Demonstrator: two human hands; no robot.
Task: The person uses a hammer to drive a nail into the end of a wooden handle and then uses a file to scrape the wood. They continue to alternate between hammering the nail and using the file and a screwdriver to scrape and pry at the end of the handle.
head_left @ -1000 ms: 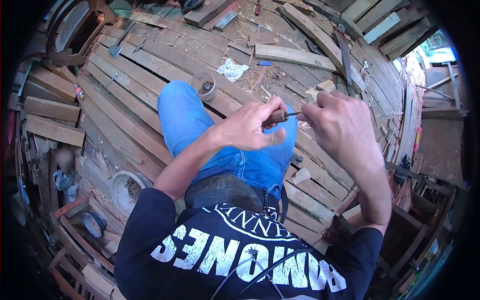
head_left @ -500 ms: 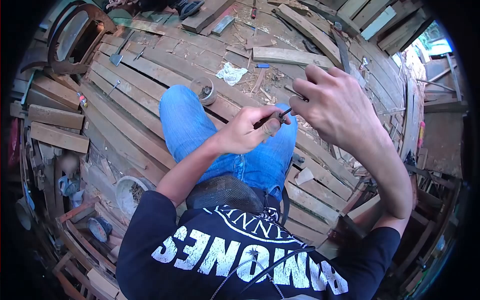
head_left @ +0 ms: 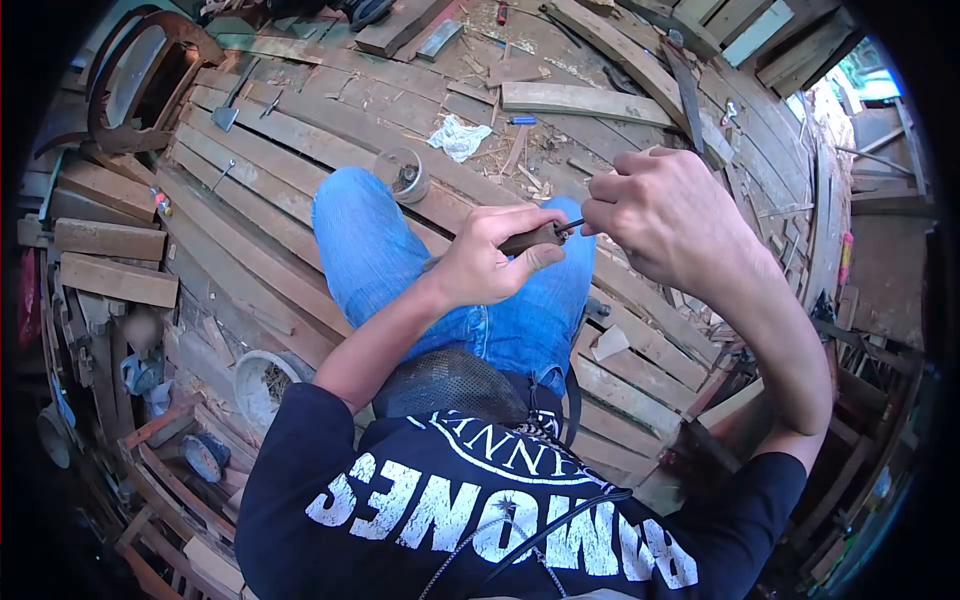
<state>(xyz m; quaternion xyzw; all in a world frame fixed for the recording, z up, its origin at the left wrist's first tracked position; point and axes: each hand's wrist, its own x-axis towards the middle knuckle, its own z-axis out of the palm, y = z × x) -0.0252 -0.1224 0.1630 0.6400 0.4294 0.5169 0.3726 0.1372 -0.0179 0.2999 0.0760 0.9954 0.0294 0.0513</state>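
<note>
- Wooden handle of a small hand tool (head_left: 530, 238): brown and short, with a thin metal tip (head_left: 570, 226) sticking out of its right end.
- The tool is held in the air over the person's lap, above the blue jeans (head_left: 365, 245), lying roughly level and pointing right.
- Left hand (head_left: 485, 265): clamped around the handle, fingers curled over it, thumb pressed along the near side.
- Right hand (head_left: 655, 215): fingers drawn together in a loose fist, with the fingertips pinched on the metal tip. The two hands nearly touch at that point.
- Clear jar (head_left: 403, 175): stands upright with no lid on the plank floor (head_left: 260, 230), just beyond the left knee. It holds a small heap of dark bits, too small to identify.
- White bucket (head_left: 243, 372): stands near on the left, beside the person's left elbow, with its mouth open upward. Pale straw-like scraps lie inside.
- Dark mesh pouch (head_left: 450, 385): sits at the waist, between the jeans and the black shirt. Its contents cannot be seen.
- White crumpled rag (head_left: 458, 137): lies on the floor, farther away than the jar and a little to its right.
- Small blue item (head_left: 522, 120): lies just right of the rag, among wood chips.
- Loose plank (head_left: 585, 100): lies flat on the floor at the far side, beyond the hands.
- Stacked offcuts of timber (head_left: 105, 250): lie along the left edge of the floor.
</note>
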